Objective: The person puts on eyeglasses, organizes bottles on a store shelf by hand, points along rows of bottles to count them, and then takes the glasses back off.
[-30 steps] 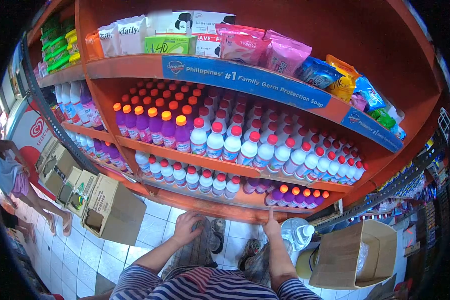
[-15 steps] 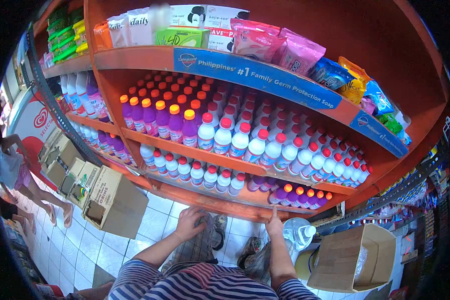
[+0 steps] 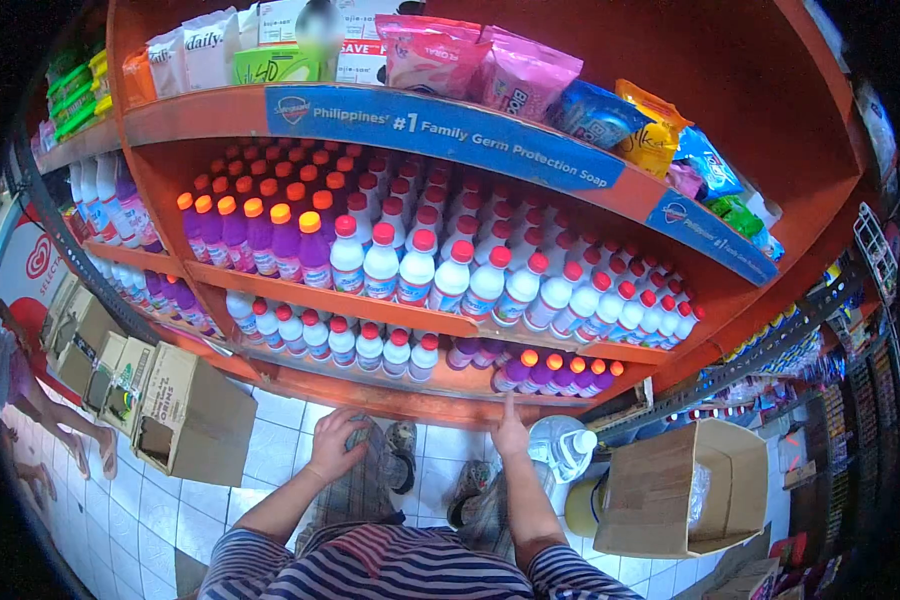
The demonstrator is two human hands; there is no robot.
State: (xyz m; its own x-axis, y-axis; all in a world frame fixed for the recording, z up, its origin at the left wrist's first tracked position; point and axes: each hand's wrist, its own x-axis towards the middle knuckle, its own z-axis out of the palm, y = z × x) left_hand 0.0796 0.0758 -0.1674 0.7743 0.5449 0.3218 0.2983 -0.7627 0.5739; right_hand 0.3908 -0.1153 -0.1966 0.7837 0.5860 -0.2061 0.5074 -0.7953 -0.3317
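Observation:
My left hand (image 3: 338,443) rests on my bent left knee, fingers loosely spread and holding nothing. On the right, my right hand (image 3: 510,432) points forward with its index finger stretched out; it holds nothing that I can see. Its fingertip is near the front edge of the bottom shelf (image 3: 440,403), just below a row of purple bottles with orange caps (image 3: 550,376). Left of these stand white bottles with red caps (image 3: 368,350). Beside my right forearm is a large clear plastic jug (image 3: 562,448) with a white cap.
The middle shelf holds packed rows of white bottles (image 3: 417,270) and purple bottles (image 3: 257,240). Above, soap packs (image 3: 530,80) line the top shelf. Cardboard boxes stand at left (image 3: 205,415) and right (image 3: 660,490). A person's legs (image 3: 60,430) show at the far left.
The view has shifted, so shelves, boxes and both hands appear further left and slightly higher. My left hand stays on the knee and my right finger still points at the bottom shelf.

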